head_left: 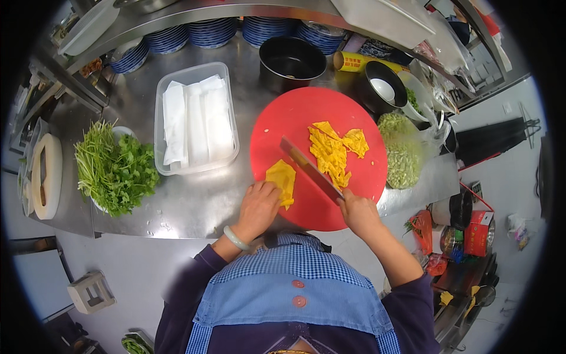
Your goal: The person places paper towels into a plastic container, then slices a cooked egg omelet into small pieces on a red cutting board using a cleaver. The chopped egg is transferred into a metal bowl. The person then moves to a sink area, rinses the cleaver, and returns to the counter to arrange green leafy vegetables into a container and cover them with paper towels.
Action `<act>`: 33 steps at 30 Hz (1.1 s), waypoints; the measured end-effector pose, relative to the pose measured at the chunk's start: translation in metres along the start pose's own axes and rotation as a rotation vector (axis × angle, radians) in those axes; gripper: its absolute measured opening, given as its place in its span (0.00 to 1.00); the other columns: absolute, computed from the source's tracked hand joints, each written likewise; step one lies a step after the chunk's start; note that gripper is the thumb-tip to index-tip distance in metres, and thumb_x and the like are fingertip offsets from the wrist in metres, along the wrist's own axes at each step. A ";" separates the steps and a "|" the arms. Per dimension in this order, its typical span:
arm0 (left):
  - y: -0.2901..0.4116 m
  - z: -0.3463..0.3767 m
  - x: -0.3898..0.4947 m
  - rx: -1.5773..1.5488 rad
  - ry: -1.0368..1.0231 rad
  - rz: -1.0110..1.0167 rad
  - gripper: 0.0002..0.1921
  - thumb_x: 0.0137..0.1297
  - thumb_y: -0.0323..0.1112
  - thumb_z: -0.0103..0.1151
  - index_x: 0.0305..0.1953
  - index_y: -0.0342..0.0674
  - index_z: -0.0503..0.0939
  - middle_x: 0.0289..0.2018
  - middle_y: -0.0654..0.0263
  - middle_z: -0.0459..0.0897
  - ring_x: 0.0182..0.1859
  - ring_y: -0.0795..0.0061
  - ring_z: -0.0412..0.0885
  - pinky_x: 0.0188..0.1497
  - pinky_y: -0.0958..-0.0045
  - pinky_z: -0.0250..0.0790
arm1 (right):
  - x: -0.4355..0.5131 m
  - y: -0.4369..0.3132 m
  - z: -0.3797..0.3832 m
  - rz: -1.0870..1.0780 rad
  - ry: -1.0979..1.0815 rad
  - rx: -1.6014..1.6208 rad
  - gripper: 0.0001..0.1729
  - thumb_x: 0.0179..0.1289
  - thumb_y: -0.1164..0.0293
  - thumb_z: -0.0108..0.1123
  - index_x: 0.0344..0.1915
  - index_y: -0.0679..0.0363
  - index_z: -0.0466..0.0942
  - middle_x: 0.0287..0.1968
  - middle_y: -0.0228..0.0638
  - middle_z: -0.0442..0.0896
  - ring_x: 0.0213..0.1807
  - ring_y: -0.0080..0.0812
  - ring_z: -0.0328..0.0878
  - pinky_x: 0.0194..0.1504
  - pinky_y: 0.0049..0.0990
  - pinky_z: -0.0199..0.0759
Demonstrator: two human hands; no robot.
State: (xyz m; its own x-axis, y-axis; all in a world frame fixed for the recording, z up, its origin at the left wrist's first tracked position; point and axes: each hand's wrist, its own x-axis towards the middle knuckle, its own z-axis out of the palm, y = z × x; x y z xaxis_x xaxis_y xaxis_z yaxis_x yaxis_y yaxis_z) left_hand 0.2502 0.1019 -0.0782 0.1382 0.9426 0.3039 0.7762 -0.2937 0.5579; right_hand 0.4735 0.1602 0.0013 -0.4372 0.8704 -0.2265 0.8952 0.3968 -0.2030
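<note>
My right hand [359, 213] grips the handle of a cleaver [311, 170], whose broad blade slants up and left across a round red cutting board [318, 104]. Left of the blade lies a flat, folded yellow sheet of what looks like cooked egg [283, 179]. The bent fingers of my left hand [260, 204] hold that sheet at its lower left edge. On the blade's other side sits a loose heap of cut yellow pieces [329, 152]. A small yellow patch shows on the blade; whether it is residue or a reflection is unclear.
Left of the board stand a clear plastic box [160, 132] of white folded paper and a heap of green herbs [117, 168]. Behind it is a black pot [292, 59]; to its right, a black bowl [376, 75] and a bag of chopped greens [400, 152]. A steel shelf [247, 9] overhangs stacked blue-patterned dishes.
</note>
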 end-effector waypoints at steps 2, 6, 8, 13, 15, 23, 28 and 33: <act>0.001 -0.002 -0.001 0.004 0.008 -0.010 0.11 0.47 0.27 0.57 0.36 0.37 0.74 0.38 0.62 0.73 0.44 0.61 0.69 0.44 0.66 0.62 | -0.001 0.001 0.000 0.006 -0.018 -0.002 0.12 0.60 0.65 0.49 0.34 0.64 0.68 0.19 0.47 0.77 0.23 0.51 0.76 0.25 0.45 0.69; 0.003 -0.007 -0.002 -0.023 -0.056 -0.008 0.10 0.47 0.28 0.57 0.35 0.37 0.75 0.37 0.62 0.74 0.44 0.61 0.70 0.45 0.66 0.62 | 0.001 0.000 0.000 -0.096 0.002 -0.014 0.11 0.59 0.66 0.50 0.35 0.64 0.68 0.18 0.47 0.76 0.22 0.50 0.75 0.25 0.45 0.69; 0.003 -0.009 -0.002 -0.007 -0.051 0.007 0.10 0.47 0.28 0.57 0.34 0.37 0.75 0.36 0.62 0.74 0.43 0.61 0.70 0.44 0.66 0.62 | -0.001 0.000 0.001 -0.081 0.012 -0.020 0.11 0.59 0.66 0.50 0.33 0.64 0.67 0.17 0.47 0.76 0.21 0.50 0.75 0.25 0.45 0.69; 0.007 -0.010 -0.005 -0.035 -0.023 0.034 0.10 0.47 0.29 0.59 0.34 0.37 0.75 0.36 0.63 0.74 0.42 0.62 0.70 0.44 0.66 0.62 | -0.006 0.002 0.001 -0.115 -0.011 0.023 0.11 0.59 0.66 0.50 0.30 0.64 0.66 0.16 0.47 0.75 0.21 0.50 0.75 0.25 0.45 0.69; 0.007 -0.010 -0.006 -0.056 -0.031 0.048 0.10 0.47 0.29 0.59 0.34 0.37 0.75 0.36 0.63 0.74 0.42 0.62 0.70 0.44 0.66 0.62 | -0.007 0.003 -0.001 -0.082 -0.041 -0.011 0.12 0.60 0.65 0.50 0.34 0.64 0.67 0.18 0.48 0.75 0.23 0.51 0.75 0.26 0.45 0.69; 0.007 -0.006 -0.010 0.055 -0.105 0.040 0.12 0.46 0.29 0.59 0.35 0.39 0.75 0.36 0.64 0.74 0.42 0.64 0.70 0.44 0.67 0.61 | -0.010 -0.001 -0.002 -0.093 -0.052 0.017 0.13 0.59 0.65 0.51 0.33 0.65 0.67 0.18 0.50 0.75 0.23 0.52 0.74 0.26 0.45 0.69; 0.004 -0.004 -0.013 0.064 -0.075 0.053 0.11 0.46 0.28 0.58 0.35 0.39 0.75 0.36 0.64 0.73 0.42 0.65 0.69 0.43 0.67 0.61 | -0.014 0.008 -0.006 0.016 -0.122 -0.060 0.12 0.59 0.65 0.50 0.31 0.64 0.67 0.18 0.50 0.75 0.23 0.52 0.75 0.26 0.44 0.69; -0.002 0.003 -0.008 0.082 -0.071 0.048 0.09 0.47 0.28 0.57 0.33 0.38 0.74 0.33 0.63 0.74 0.40 0.62 0.71 0.40 0.66 0.64 | -0.014 0.013 -0.004 0.047 -0.001 0.044 0.13 0.59 0.65 0.51 0.31 0.64 0.68 0.18 0.50 0.76 0.24 0.52 0.75 0.28 0.45 0.69</act>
State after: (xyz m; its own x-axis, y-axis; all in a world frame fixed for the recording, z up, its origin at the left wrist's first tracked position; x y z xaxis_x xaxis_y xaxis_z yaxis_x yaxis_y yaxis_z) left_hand 0.2494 0.0954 -0.0838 0.2173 0.9375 0.2716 0.8151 -0.3274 0.4780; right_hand 0.4918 0.1542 0.0062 -0.3946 0.8876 -0.2376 0.9101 0.3420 -0.2342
